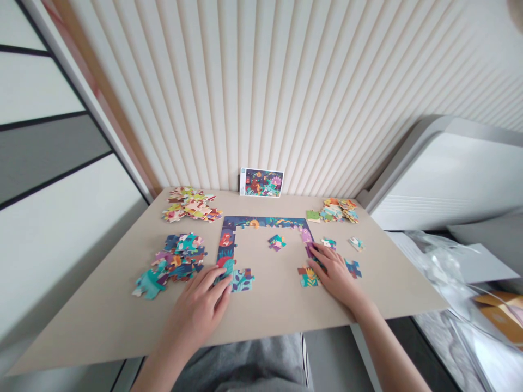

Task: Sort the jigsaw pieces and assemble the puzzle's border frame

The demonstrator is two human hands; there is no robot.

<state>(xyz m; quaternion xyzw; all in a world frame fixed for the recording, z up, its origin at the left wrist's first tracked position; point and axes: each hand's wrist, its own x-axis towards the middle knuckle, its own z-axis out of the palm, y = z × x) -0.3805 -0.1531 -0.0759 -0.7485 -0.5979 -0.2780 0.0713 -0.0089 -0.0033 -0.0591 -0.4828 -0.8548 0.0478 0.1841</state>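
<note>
A dark blue puzzle border (241, 222) lies on the beige table, joined along its back, left side and part of its right. My left hand (201, 298) rests with fingers spread on its lower left corner, beside teal pieces (244, 280). At the right side, my right hand (334, 271) lies with fingers apart, fingertips on purple pieces. Just left of it is an orange and teal piece (309, 277). One loose piece (277, 242) sits inside the border. Other pieces (328, 243) lie behind and right of my right hand.
Piles of pieces stand at the back left (191, 205), the left (175, 261) and the back right (335, 210). A picture card (262, 183) leans against the ribbed wall. One piece (356, 243) lies further right. Clear plastic wrap (439, 261) is beyond the table's right edge.
</note>
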